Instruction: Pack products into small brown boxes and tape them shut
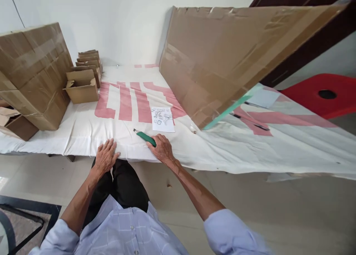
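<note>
My right hand (161, 148) is closed around the rear of a green utility knife (145, 137) at the table's front edge. The knife's dark tip points left and away from me, with a short length of blade showing. My left hand (106, 155) lies flat on the white cloth (80, 125), fingers stretched forward, holding nothing. Just beyond the knife lies a white sheet of paper (164, 127) with small drawn shapes on it.
A large cardboard panel (217, 55) leans at the right, and pens (250, 122) lie beside it. Large taped cardboard boxes (36, 77) stand at the left. Several small open boxes (82, 92) line up behind. A red stool (311, 88) is at the far right.
</note>
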A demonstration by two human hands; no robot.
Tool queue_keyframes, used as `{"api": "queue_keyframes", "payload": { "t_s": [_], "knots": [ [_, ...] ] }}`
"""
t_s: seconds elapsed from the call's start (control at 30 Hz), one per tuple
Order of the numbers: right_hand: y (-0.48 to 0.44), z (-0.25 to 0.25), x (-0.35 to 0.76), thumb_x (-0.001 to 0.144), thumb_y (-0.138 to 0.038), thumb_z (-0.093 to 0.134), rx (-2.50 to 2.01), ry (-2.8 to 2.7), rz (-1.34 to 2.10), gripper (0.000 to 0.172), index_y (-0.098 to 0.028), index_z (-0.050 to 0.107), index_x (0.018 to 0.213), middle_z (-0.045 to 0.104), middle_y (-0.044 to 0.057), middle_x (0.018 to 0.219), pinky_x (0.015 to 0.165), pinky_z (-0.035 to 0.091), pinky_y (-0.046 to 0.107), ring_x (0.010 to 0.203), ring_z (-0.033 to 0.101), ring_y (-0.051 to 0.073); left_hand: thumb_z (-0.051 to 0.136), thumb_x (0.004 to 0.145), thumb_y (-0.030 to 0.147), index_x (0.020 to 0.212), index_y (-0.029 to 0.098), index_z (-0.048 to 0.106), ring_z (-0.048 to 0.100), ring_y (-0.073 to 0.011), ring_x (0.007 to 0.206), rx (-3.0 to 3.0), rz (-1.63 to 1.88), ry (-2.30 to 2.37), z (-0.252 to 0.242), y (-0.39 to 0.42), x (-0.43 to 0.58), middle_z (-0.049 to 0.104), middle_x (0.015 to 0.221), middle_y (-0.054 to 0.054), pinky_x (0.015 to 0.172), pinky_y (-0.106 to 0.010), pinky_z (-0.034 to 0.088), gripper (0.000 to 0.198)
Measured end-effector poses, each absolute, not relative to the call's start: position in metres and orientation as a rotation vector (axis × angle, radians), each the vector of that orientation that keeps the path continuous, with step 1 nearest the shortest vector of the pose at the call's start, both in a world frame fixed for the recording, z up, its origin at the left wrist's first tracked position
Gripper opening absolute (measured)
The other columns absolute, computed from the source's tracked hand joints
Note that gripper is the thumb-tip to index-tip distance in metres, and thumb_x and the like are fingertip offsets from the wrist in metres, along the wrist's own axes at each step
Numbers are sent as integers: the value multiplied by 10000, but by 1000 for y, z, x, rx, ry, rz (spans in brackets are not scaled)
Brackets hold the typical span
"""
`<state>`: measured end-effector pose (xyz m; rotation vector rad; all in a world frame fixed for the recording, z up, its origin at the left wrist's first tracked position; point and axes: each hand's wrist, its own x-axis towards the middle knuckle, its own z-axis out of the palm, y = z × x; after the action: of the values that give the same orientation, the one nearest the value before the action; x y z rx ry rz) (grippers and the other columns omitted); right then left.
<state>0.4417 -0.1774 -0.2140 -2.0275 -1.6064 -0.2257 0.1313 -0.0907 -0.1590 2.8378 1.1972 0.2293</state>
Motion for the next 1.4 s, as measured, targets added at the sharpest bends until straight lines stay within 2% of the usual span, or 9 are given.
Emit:
{"api": "queue_keyframes", "payload": {
  "t_s": [0.23, 0.47, 0.67, 0.73, 0.87, 1.0, 1.27, 1.33, 1.4],
  "knots": [
    [-180, -221, 442, 969, -343, 647, -1988, -1628, -260, 155, -208, 704, 1018, 690, 127, 975, 863, 451, 412, 963, 599, 312, 457, 1085, 391, 1594, 265, 579, 437, -321, 1622, 2730, 236, 1579, -149, -75, 46, 482, 1718, -108, 1304, -526, 373, 538],
    [-181, -220, 440, 977, -357, 632, -1974, -1640, -279, 175, -203, 705, 1020, 697, 123, 978, 854, 468, 413, 953, 608, 307, 455, 1077, 409, 1550, 182, 599, 432, -350, 1622, 2540, 133, 1914, -129, -64, -14, 490, 1711, -152, 1277, -566, 395, 544],
    [-182, -218, 438, 966, -356, 609, -1937, -1618, -305, 165, -218, 698, 985, 686, 121, 943, 845, 469, 407, 926, 606, 302, 533, 1030, 362, 1278, 184, 738, 560, -424, 1502, 2456, 187, 2067, -109, -61, -21, 623, 1588, -221, 1169, -675, 458, 367],
    [-184, -222, 439, 958, -369, 609, -1904, -1621, -326, 172, -224, 698, 982, 687, 118, 919, 838, 478, 416, 909, 611, 308, 550, 1014, 329, 1217, 181, 752, 589, -419, 1468, 2461, 209, 2079, -109, -63, -14, 651, 1550, -231, 1164, -658, 465, 323],
    [-187, -232, 446, 953, -401, 599, -1820, -1658, -395, 193, -236, 694, 989, 685, 117, 871, 794, 486, 443, 851, 615, 329, 586, 1003, 317, 1324, 199, 723, 551, -353, 1519, 2493, 259, 2041, -123, -72, 2, 615, 1607, -187, 1205, -554, 475, 368],
    [-190, -240, 451, 957, -442, 580, -1778, -1684, -412, 217, -254, 684, 985, 676, 120, 855, 776, 487, 462, 835, 625, 347, 599, 1021, 337, 1294, 237, 736, 580, -311, 1494, 2483, 292, 2036, -139, -80, 9, 654, 1576, -136, 1189, -494, 507, 321],
    [-194, -242, 451, 951, -493, 556, -1806, -1672, -378, 267, -263, 684, 999, 689, 131, 872, 772, 489, 482, 843, 629, 364, 607, 1006, 283, 1075, 214, 762, 638, -374, 1402, 2371, 344, 2164, -129, -79, -9, 729, 1449, -168, 1093, -549, 554, 183],
    [-194, -239, 451, 940, -487, 573, -1832, -1666, -348, 262, -259, 689, 996, 698, 135, 883, 785, 493, 481, 856, 632, 362, 597, 1002, 276, 1099, 205, 760, 606, -399, 1439, 2381, 357, 2139, -128, -77, -4, 705, 1480, -184, 1112, -580, 537, 202],
    [-193, -237, 451, 927, -464, 588, -1871, -1661, -314, 239, -257, 693, 984, 702, 137, 890, 800, 494, 478, 874, 636, 359, 600, 1003, 287, 1203, 204, 745, 542, -402, 1516, 2417, 372, 2070, -130, -75, 7, 644, 1568, -187, 1165, -590, 503, 260]
  ]
}}
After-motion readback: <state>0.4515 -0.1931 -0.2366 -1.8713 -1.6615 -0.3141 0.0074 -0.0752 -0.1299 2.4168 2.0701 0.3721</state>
